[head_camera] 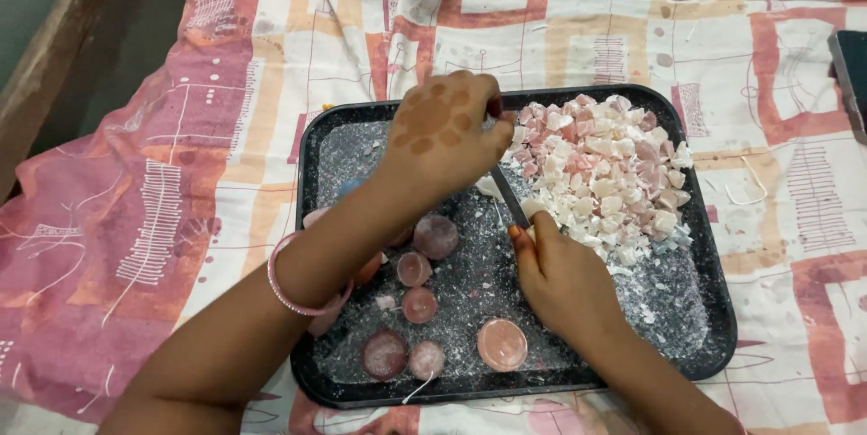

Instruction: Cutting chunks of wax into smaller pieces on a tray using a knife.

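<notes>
Gripping a thin dark-bladed knife, the left hand cuts a white wax piece pinned by the right hand fingertips on a black rectangular tray.

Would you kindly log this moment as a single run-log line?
left hand: grips knife | right hand: steadies a white wax piece at the blade | black rectangular tray: pile of pink-and-white wax chunks, round pink wax discs
</notes>
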